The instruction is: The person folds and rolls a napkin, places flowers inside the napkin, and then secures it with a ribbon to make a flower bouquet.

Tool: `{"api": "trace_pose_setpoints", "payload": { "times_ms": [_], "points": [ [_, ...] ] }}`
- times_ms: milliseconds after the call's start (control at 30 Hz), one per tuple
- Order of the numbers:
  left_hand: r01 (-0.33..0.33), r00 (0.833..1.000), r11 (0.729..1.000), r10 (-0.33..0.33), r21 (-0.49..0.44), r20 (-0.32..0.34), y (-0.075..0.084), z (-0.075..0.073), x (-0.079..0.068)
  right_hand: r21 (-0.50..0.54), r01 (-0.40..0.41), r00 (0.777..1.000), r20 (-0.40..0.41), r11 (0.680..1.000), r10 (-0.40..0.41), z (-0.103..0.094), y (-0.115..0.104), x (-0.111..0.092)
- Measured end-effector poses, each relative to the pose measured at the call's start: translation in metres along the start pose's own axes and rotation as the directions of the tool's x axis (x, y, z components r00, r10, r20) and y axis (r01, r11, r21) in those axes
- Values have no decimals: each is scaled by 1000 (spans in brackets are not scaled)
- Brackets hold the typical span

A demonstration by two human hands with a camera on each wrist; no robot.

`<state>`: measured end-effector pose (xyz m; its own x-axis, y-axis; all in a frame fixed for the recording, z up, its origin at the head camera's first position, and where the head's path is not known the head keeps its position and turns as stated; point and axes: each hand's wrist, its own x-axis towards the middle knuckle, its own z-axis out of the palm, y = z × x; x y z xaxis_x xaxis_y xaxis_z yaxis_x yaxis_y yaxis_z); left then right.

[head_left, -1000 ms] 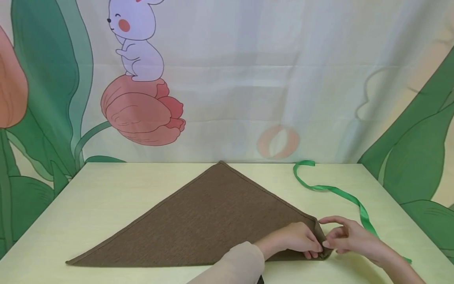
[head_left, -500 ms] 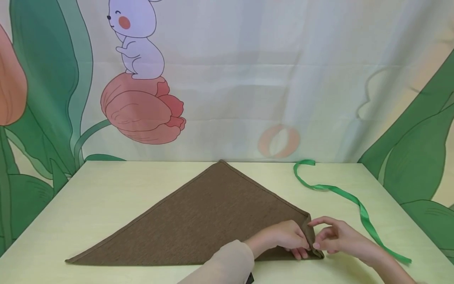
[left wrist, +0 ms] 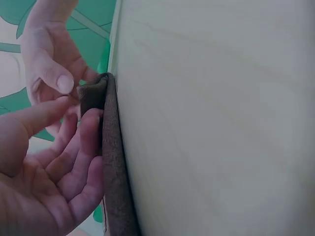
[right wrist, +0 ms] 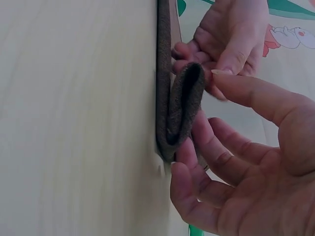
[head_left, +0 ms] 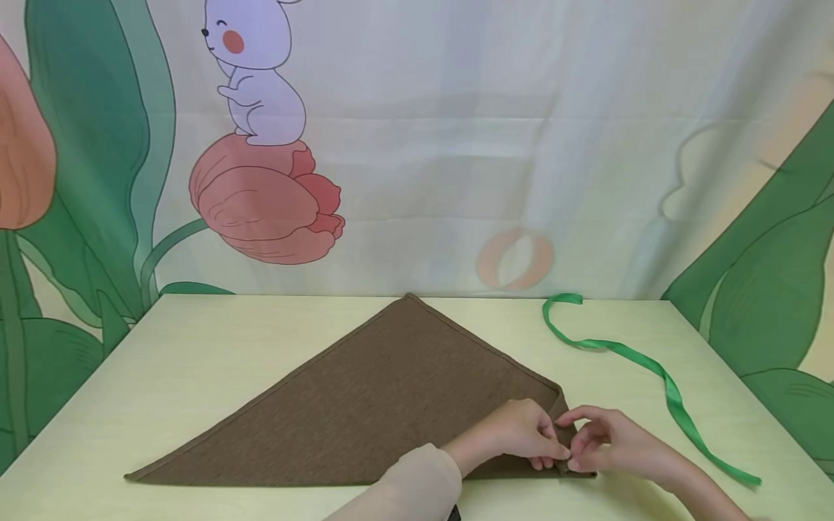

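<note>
A brown cloth (head_left: pixel 365 405) with stitched hems lies as a wide triangle on the table, its right corner folded inward into a thick layered edge. At that fold my left hand (head_left: pixel 524 432) pinches the cloth from the left, its fingers bent downward. Facing it from the right, my right hand (head_left: pixel 609 441) holds the same fold between thumb and fingers. The right wrist view shows the rolled end of the cloth (right wrist: pixel 184 103) as a flattened loop standing up from the table. In the left wrist view, a small fold (left wrist: pixel 92 94) rises beside both thumbs.
A long green ribbon (head_left: pixel 673 398) curls over the right side of the pale table (head_left: pixel 215 325). Behind the table hangs a printed curtain (head_left: pixel 417 145) with a rabbit and tulips.
Both hands have shifted left along with the cloth's right corner. The folded edge has turned further inward, shortening the triangle on that side. The ribbon lies as before.
</note>
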<state>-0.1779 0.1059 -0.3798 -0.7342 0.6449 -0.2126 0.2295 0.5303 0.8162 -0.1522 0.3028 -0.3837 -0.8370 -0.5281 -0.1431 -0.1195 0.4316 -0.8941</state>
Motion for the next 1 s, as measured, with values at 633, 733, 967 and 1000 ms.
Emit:
{"api": "trace_pose_setpoints", "payload": {
  "times_ms": [633,733,967,1000],
  "points": [
    [15,998,948,4,319,-58,2,6,6,-98,-52,997,-58,994,46,-4,8,-4],
    [24,998,951,-5,308,-61,1,6,7,-85,-51,998,-49,995,47,-5,8,-4],
    [63,996,953,-43,296,-74,2,6,8,-66,-26,1000,-9,997,26,-7,11,-3],
    [70,996,952,-49,298,-75,3,6,8,-64,-31,1000,-4,997,31,-8,11,-2]
  ]
}}
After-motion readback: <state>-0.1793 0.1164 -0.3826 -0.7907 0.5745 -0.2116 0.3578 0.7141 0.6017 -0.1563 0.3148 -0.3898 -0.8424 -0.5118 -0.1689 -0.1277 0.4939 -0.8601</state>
